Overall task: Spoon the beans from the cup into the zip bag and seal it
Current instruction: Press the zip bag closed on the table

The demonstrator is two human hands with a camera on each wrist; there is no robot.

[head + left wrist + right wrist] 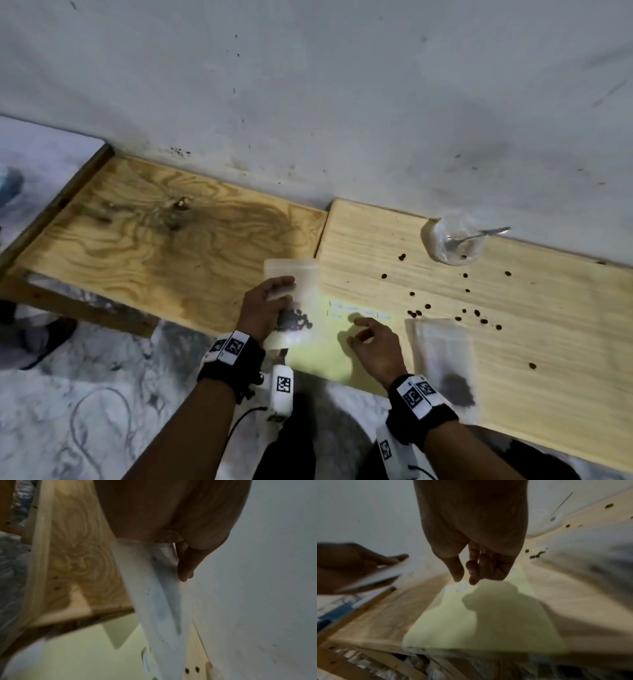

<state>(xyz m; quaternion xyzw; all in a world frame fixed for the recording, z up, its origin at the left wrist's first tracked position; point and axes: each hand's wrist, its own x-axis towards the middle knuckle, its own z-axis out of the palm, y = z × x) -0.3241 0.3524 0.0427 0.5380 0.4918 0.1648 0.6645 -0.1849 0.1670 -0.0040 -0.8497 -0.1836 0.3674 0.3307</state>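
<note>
My left hand [270,305] grips a clear zip bag [291,274] above the wooden table, with dark beans [295,320] gathered in its lower part. The left wrist view shows the bag [154,595] hanging from the curled fingers [185,566]. My right hand [368,337] hovers over a pale yellow sheet [318,356], fingers loosely bent and holding nothing; in the right wrist view the right hand [471,573] is above the sheet [471,622]. A clear plastic cup [457,241] with a spoon [479,234] in it stands at the back right by the wall.
Loose beans [416,313] lie scattered across the light board between the cup and the sheet. A second bag [445,359] with dark contents lies flat to the right of my right hand. The darker plywood board [154,240] lies to the left. The wall runs behind.
</note>
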